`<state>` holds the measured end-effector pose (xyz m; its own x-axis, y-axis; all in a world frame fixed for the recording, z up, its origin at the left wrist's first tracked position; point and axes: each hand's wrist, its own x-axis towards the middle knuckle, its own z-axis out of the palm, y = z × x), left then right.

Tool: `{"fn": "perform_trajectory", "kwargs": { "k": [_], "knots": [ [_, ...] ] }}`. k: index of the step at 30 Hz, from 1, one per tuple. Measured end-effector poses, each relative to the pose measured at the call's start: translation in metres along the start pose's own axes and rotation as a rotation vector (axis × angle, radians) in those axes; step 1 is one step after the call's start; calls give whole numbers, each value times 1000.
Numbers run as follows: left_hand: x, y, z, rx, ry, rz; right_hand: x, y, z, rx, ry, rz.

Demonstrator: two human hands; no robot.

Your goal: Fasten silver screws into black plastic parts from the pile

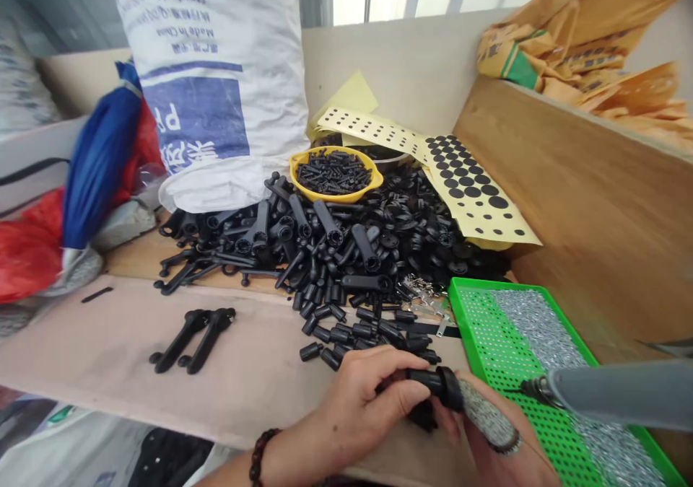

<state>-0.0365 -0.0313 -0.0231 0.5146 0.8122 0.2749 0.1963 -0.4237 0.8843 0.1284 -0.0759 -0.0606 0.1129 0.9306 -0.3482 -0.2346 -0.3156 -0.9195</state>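
My left hand [373, 393], with a dark beaded bracelet at the wrist, is closed round a black plastic part [427, 380] near the front edge of the table. A wider black ring-shaped end [450, 389] on the part points right. From the right, my right hand [501, 436] is closed on that same end. One of its fingers wears a grey speckled knitted sleeve [487, 416]. The palms hide some of the part. Just beyond my hands lie several loose black cylinders [346, 332]. To the left, two black crank-like arms [198, 339] rest side by side.
A grey power screwdriver [622, 393] juts in from the right above a green basket [473, 321] of small metal pieces. Behind are heaped black parts [401, 220], a yellow bowl [336, 197] of screw-like pieces, sticker sheets [476, 213], a white sack [265, 76] and a blue umbrella [100, 162].
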Motion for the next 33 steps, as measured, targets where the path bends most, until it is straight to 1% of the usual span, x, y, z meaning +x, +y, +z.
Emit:
{"fn": "perform_trajectory", "kwargs": {
  "k": [1,2,5,7,8,9,10,13,14,15,16,19,20,21,23,24,25,26,27,30,31,32,33],
  "knots": [
    [0,0,0,6,-3,7,1,-4,1,-12,7,18],
    [1,1,-1,20,-4,43,2,-8,2,-16,16,41],
    [3,4,-3,120,-23,252,2,-20,6,36,21,136],
    [5,6,-6,203,-43,353,1,-23,9,128,-19,144],
    [6,7,-7,221,-50,371,0,-23,11,175,-42,129],
    [7,7,-7,211,-53,362,0,-23,12,215,-59,108],
    [8,7,-8,182,-49,325,-1,-23,13,241,-69,92],
    [11,6,-9,90,-12,110,0,-22,16,234,-64,127],
    [12,6,-10,87,-7,61,0,-22,17,228,-57,144],
    [14,6,-10,109,-12,59,0,-22,17,232,-47,153],
    [15,7,-11,156,-36,109,1,-22,16,246,-44,152],
    [18,10,-15,357,-164,399,0,-22,14,300,-98,186],
    [19,11,-16,397,-180,452,0,-22,12,304,-122,207],
    [21,11,-16,403,-167,454,0,-23,11,300,-138,217],
    [23,11,-16,321,-103,333,1,-24,10,279,-116,187],
    [24,10,-15,263,-87,252,1,-25,9,268,-88,157],
    [25,9,-15,218,-82,199,1,-25,9,263,-58,135],
    [25,8,-15,202,-91,192,1,-25,10,267,-43,132],
    [25,8,-15,228,-108,240,0,-24,10,279,-43,146],
    [25,6,-18,448,-162,519,0,-19,11,332,-103,232],
    [25,5,-19,493,-181,577,1,-17,11,346,-116,249],
    [25,4,-19,489,-177,592,2,-16,10,355,-109,250],
    [25,3,-19,436,-146,557,3,-14,9,355,-84,242]
  ]
}}
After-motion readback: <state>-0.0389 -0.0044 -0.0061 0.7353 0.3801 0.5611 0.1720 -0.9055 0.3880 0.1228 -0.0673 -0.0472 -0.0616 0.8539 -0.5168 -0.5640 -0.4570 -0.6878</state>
